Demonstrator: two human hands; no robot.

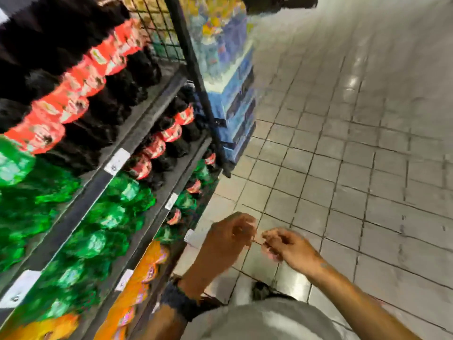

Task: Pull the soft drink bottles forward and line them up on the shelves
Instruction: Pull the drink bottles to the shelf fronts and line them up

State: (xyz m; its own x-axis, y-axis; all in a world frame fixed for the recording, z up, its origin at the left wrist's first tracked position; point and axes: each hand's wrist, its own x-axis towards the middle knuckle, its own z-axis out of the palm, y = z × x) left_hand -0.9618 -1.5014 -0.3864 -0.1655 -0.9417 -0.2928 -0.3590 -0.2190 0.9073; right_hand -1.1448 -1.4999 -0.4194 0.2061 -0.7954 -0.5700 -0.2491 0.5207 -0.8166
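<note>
Grey shelves [137, 133] run along my left, stacked in tiers. Dark cola bottles with red labels [81, 79] fill the upper tier, and more cola bottles [157, 146] stand on the tier below. Green bottles [103, 217] sit nearer me, with orange bottles [142, 273] at the bottom. My left hand [228, 234] and my right hand [284, 244] hang in front of my body over the floor, away from the shelves. Their fingers are loosely curled and nearly meet; neither holds a bottle. The picture is blurred by motion.
Stacked blue packs of bottled water [232, 94] stand at the far end of the shelving, beside a black wire upright [186, 45]. Grey tiled floor [355, 155] spreads out to the right. White price tags [116, 160] are fixed to the shelf edges.
</note>
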